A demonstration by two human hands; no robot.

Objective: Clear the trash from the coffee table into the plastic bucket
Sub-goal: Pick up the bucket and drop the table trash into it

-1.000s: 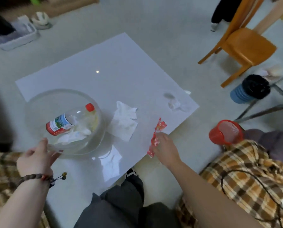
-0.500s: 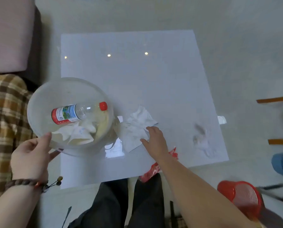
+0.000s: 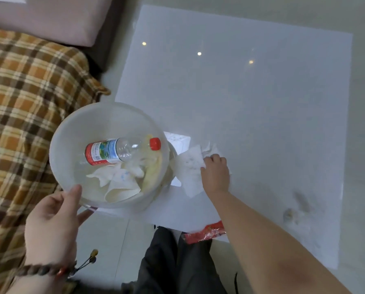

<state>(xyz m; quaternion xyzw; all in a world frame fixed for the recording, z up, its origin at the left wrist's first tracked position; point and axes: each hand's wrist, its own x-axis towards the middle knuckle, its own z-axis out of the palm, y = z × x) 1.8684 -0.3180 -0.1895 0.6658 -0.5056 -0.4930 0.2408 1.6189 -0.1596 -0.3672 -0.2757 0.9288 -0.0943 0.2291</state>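
A clear plastic bucket [image 3: 67,132] stands at the near left edge of the white coffee table [image 3: 262,102]. Inside it lie a plastic bottle [image 3: 118,150] with a red cap and crumpled tissues [image 3: 120,181]. My left hand [image 3: 54,221] grips the bucket's near rim, thumb over the edge. My right hand [image 3: 215,174] rests on a white tissue [image 3: 189,166] lying flat just right of the bucket, fingers curled onto it. A red wrapper [image 3: 204,232] lies at the table's near edge, under my right forearm. A crumpled clear wrapper [image 3: 298,211] sits near the table's right corner.
A plaid-covered sofa [image 3: 24,98] with a pinkish cushion [image 3: 45,18] lies to the left of the table. My dark-trousered legs [image 3: 177,266] are below the table's near edge. Pale floor surrounds the table.
My right hand left the red wrapper at the table's near edge and moved left onto the flat tissue. My left hand stays on the bucket rim. The view swung left.
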